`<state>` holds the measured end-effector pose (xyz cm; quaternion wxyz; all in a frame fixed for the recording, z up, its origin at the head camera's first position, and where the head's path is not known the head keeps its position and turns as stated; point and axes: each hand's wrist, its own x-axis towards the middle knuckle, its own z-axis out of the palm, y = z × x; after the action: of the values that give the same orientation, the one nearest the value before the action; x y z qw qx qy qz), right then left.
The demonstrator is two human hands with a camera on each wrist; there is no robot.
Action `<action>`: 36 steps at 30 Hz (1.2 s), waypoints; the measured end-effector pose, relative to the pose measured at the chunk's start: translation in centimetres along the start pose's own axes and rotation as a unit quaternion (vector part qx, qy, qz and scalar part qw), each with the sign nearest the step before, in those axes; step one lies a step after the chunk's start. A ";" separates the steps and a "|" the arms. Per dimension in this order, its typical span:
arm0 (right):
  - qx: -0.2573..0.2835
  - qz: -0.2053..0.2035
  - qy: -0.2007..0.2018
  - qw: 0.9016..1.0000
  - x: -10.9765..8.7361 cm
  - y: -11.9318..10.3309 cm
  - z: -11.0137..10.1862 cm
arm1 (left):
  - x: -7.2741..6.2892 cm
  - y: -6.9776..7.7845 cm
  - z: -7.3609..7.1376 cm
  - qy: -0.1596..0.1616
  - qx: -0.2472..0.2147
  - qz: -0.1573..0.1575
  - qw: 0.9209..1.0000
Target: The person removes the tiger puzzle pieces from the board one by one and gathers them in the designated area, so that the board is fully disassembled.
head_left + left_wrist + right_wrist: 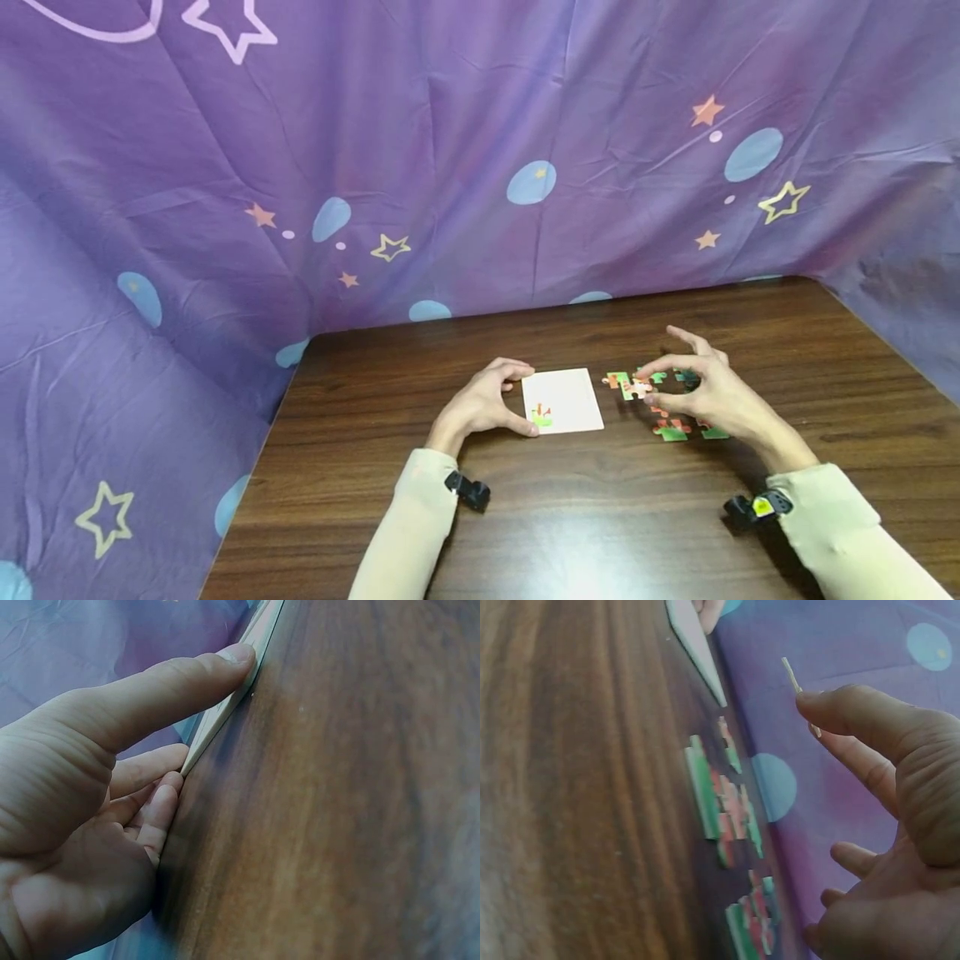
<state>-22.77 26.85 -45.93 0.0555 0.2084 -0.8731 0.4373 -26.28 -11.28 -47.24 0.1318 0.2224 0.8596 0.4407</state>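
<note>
A square white puzzle board lies flat on the table, one red and green puzzle piece in its near left corner. My left hand grips the board's left side, thumb at the near corner and fingers at the far one. In the left wrist view, the thumb rests on the board's edge. Right of the board, my right hand pinches a jigsaw piece between thumb and index finger. That piece shows edge-on, raised above the table, in the right wrist view. Its other fingers are spread away.
Several loose red and green puzzle pieces lie under and around the right hand, some partly hidden by it. The brown wooden table meets a purple patterned curtain along its back and left sides.
</note>
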 end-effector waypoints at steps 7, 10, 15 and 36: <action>-0.017 0.035 -0.017 0.999 0.0 0.7 0.6 | 0.0 0.0 0.2 0.003 -0.005 0.000 1.000; -0.028 0.057 -0.024 0.998 0.0 0.8 0.8 | 0.0 0.0 0.2 0.003 -0.004 -0.003 1.000; -0.043 0.067 -0.030 0.996 0.2 1.0 1.4 | 0.0 0.0 0.2 0.003 -0.003 -0.006 1.000; -0.078 0.070 -0.022 0.994 0.2 1.2 2.1 | -0.1 0.2 0.0 0.001 -0.003 -0.015 1.000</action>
<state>-23.32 25.79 -48.04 0.0222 0.1514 -0.9179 0.3661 -26.19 -11.27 -47.08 0.1381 0.2084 0.8617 0.4415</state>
